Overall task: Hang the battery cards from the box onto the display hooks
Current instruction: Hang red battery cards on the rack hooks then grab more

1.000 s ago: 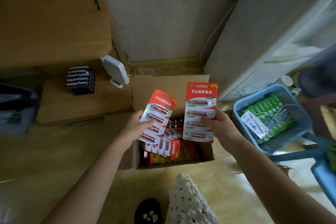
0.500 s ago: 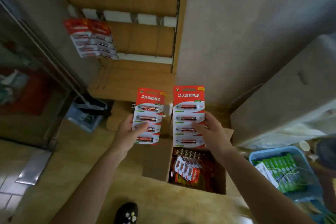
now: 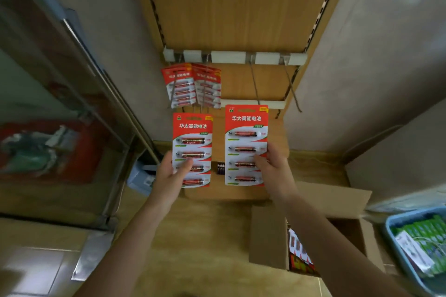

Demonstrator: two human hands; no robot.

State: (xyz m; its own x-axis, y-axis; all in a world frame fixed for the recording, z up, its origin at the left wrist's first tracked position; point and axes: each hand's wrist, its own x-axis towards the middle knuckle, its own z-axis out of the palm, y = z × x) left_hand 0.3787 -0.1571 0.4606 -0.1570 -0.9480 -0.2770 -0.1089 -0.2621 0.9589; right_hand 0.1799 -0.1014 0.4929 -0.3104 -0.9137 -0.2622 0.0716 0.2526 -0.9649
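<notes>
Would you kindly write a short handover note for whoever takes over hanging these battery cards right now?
Left hand grips one battery card, right hand grips a second card; both upright, below the hook rail, not yet hung.
Done: hung cards at the rail's left end.
Left: hang these two, probably on the bare hooks at right, then empty the open cardboard box on the floor, which holds more cards.

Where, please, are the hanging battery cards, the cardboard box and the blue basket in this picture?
hanging battery cards (image 3: 179, 81), head view, on the left card's face.
cardboard box (image 3: 268, 236), head view, on its left flap.
blue basket (image 3: 389, 223), head view, on its left corner rim.
</notes>
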